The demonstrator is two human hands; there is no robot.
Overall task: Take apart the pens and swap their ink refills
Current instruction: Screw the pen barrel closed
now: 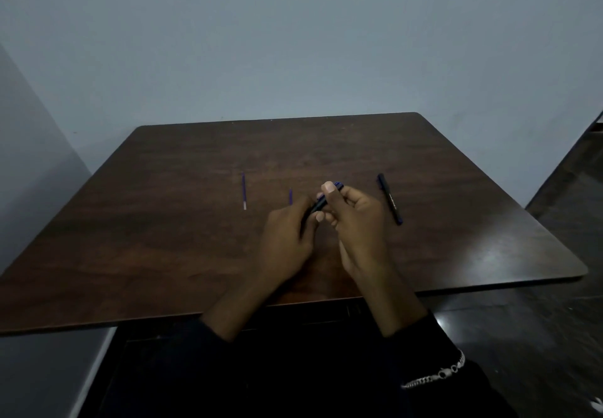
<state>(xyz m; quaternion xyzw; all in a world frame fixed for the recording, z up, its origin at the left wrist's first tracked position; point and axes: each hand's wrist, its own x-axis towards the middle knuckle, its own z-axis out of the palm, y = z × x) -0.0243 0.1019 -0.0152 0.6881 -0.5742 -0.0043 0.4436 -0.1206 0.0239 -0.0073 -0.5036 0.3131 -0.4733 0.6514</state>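
Observation:
Both hands meet over the middle of the dark wooden table (163,254). My left hand (287,241) grips the lower end of a black pen (321,203). My right hand (355,221) pinches the pen's upper end, thumb up near its blue tip. A thin blue ink refill (244,190) with a pale tip lies loose on the table to the left. A second refill (290,196) shows just beyond my left hand, its lower part hidden. Another black pen (390,199) lies whole on the table to the right of my right hand.
A pale wall stands close behind the table's far edge and along the left side. Dark floor shows to the right of the table. A silver chain bracelet (434,375) lies over my dark sleeve at the bottom right.

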